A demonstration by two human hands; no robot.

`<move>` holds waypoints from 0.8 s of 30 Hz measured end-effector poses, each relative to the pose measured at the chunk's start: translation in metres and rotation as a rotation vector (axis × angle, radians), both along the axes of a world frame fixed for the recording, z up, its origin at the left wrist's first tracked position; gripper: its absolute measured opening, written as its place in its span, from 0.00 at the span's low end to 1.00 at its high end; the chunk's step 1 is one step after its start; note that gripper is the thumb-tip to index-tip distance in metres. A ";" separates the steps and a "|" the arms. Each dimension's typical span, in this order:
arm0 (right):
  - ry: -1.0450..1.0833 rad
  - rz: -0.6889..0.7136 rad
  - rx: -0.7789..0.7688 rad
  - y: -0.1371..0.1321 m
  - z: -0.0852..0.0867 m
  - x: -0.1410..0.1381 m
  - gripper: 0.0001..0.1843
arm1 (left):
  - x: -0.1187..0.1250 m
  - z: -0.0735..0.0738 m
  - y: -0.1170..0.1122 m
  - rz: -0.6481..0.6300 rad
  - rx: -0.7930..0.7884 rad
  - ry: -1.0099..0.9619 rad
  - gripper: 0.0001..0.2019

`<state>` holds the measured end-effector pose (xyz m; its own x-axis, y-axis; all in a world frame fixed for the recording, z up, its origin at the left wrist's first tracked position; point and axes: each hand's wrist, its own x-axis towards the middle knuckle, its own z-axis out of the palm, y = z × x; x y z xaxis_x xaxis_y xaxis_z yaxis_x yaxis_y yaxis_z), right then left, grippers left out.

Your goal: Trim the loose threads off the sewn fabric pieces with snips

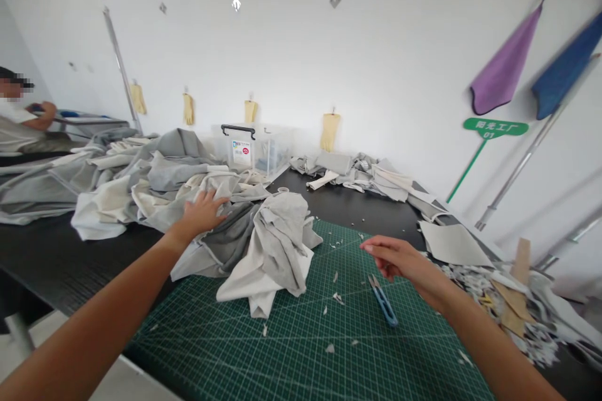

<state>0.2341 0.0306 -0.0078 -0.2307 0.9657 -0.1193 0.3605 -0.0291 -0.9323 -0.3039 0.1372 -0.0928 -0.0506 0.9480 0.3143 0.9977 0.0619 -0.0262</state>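
My left hand (203, 213) lies with fingers spread on a heap of grey and off-white cloth pieces (164, 175). Just right of it, a crumpled light grey cloth (282, 238) with a pale underside rests partly on the green cutting mat (301, 363). Over the right part of the mat hovers my right hand (392, 257), index finger stretched out and the other fingers loosely bent, with nothing visible in it. Below that hand, a pair of blue-handled thread snips (383, 302) lies on the mat. Small white scraps are scattered around.
A clear plastic box (249, 147) stands behind the heap. More cloth (357, 169) is piled along the wall. At right lie a flat grey piece (454, 243) and a mound of scraps (508, 307). Yellow gloves (330, 131) hang on the wall. Another person (23, 119) sits far left.
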 end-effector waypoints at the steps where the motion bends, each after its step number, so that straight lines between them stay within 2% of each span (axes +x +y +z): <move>1: 0.004 -0.002 -0.003 0.007 -0.005 0.001 0.25 | -0.001 -0.001 0.002 0.006 0.011 0.006 0.28; 6: -0.029 -0.010 -0.098 0.046 -0.034 0.012 0.31 | -0.006 -0.005 0.012 0.117 0.128 0.027 0.22; 9: -0.066 0.007 -0.135 0.060 -0.048 0.015 0.31 | -0.012 -0.006 0.020 0.166 0.177 0.037 0.21; 13: -0.112 -0.014 -0.156 0.066 -0.058 0.014 0.30 | -0.028 -0.009 0.039 0.201 0.181 0.028 0.21; 20: -0.134 -0.094 -0.232 0.069 -0.068 0.008 0.31 | -0.069 -0.013 0.080 0.251 0.188 0.015 0.21; 24: -0.112 -0.140 -0.253 0.066 -0.081 0.011 0.29 | -0.078 -0.011 0.104 0.335 0.170 -0.035 0.21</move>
